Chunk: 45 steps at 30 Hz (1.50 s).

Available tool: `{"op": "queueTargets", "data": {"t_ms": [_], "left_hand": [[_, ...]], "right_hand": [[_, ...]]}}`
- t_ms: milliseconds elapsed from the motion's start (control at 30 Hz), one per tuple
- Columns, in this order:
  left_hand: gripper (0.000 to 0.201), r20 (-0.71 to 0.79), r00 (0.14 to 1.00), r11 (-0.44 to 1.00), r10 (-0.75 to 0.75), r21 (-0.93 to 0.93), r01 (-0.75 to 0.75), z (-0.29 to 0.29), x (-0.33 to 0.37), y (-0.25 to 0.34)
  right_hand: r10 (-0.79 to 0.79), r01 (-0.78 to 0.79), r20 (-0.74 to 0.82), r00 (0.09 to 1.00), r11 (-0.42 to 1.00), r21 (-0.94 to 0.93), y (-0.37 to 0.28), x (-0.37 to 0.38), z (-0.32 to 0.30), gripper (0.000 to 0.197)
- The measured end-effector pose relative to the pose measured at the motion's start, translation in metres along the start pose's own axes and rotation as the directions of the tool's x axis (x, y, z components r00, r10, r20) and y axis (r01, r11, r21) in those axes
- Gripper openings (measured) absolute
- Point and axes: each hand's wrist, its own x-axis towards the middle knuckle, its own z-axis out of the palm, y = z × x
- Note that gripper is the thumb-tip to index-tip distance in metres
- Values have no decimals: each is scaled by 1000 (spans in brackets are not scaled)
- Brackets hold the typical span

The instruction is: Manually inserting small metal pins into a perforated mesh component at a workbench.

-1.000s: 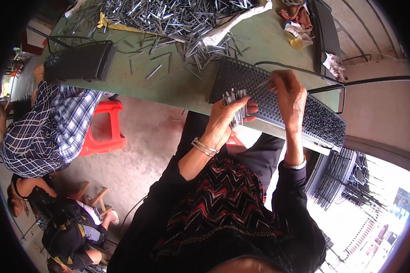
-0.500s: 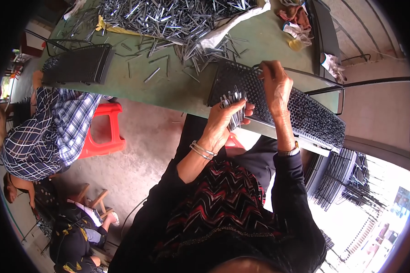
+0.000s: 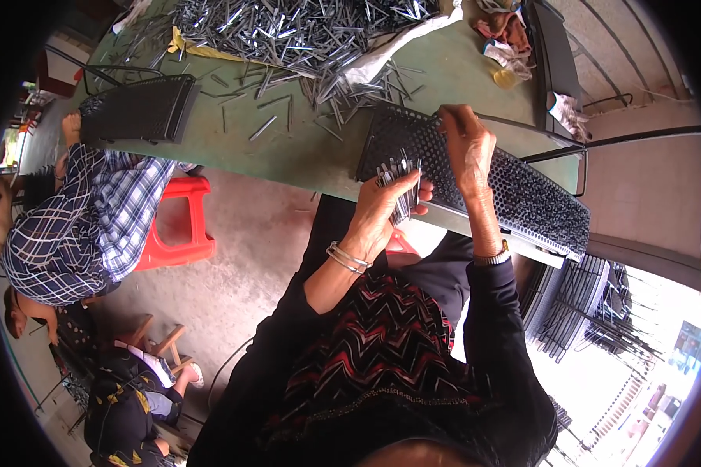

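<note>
My left hand (image 3: 378,204) is closed around a bundle of thin, flat metal strips (image 3: 401,180) that stand up between thumb and fingers. Beyond it, a long black perforated panel (image 3: 522,187) lies slanted across the table's edge. Rows of round holes cover its left part, and its right part is densely studded with short dark pieces. Over the panel's far edge my right hand (image 3: 469,148) is bent down, thumb and fingertips pressed together at the holes. Whatever is in that pinch is too small or hidden to make out.
A heap of metal strips (image 3: 288,35) lies on a pale sheet on the green table (image 3: 249,159), with loose strips around it. Gloves (image 3: 506,50) lie at the far right. Another black panel (image 3: 140,109), a red stool (image 3: 202,222) and a person in plaid (image 3: 62,226) are on the left.
My right hand has shifted very slightly left along the panel. The left hand keeps its bundle in place. At the left, the other person's hand and the black panel beside it have moved a little.
</note>
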Motion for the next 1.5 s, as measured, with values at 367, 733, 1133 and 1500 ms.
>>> {"op": "queueTargets", "data": {"t_ms": [367,733,1133,1500], "left_hand": [[21,-38,998,998,50,52,-48,2,-1,1],[21,-6,990,979,140,151,-138,8,1,-6],[24,-49,996,995,70,73,-66,9,3,-6],[25,90,986,977,-141,-148,153,6,2,-12]], "right_hand": [[-107,109,50,993,993,-40,-6,-11,-6,18],[185,-498,685,704,817,292,-17,-27,-40,19],[205,-355,378,903,852,386,-8,-20,-48,13],[29,-30,25,999,999,25,5,-2,-19,9]]}}
